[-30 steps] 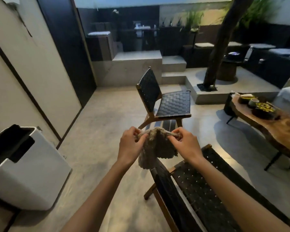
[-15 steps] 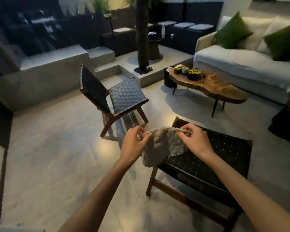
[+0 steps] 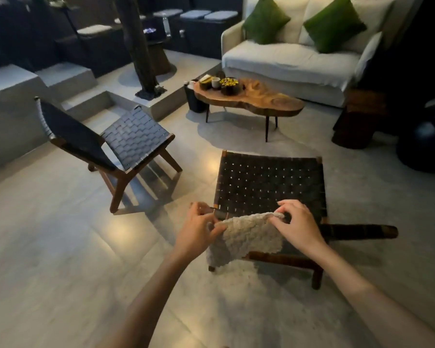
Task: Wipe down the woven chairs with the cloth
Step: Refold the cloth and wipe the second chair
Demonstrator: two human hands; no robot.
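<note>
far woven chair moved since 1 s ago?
No. The far chair still sits beside the concrete platform and tree trunk; only the camera swung right.

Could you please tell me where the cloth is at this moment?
In the head view, the cloth hangs low and centre, pinched between the left hand and the right hand, in front of the nearer woven chair.

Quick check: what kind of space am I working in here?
Probably a lounge or indoor courtyard sitting area: a white sofa, a wooden coffee table, and a tree trunk.
</note>
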